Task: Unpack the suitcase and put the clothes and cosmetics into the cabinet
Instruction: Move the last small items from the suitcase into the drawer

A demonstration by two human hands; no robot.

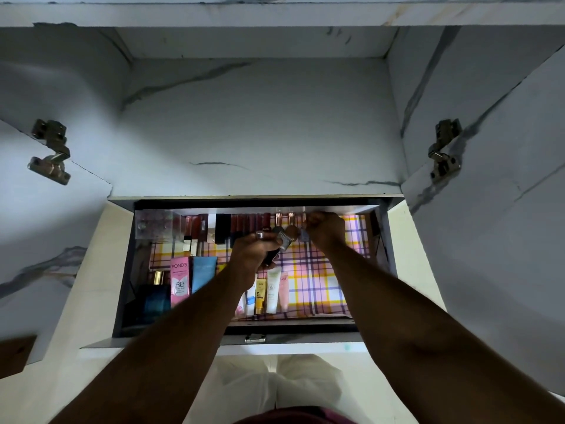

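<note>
Forearms over drawer [171,332] (lipsticks [244,223] upright)

One open dark-walled drawer [382,246] lined with pink, yellow and purple checked paper. Two metal door hinges [50,151], one on each side. Two bare hands: the left hand [253,249] and the right hand [325,229]. One pink "POND'S BB" cream tube [179,281], one light blue tube [203,272], one dark blue glass perfume bottle with a gold cap [156,296]. Five small upright tubes [273,290] by the front (the leftmost half hidden by an arm). Perhaps ten dark red lipstick sticks [244,223] along the back; dimness blurs them. One clear plastic organiser box [154,224].
</note>
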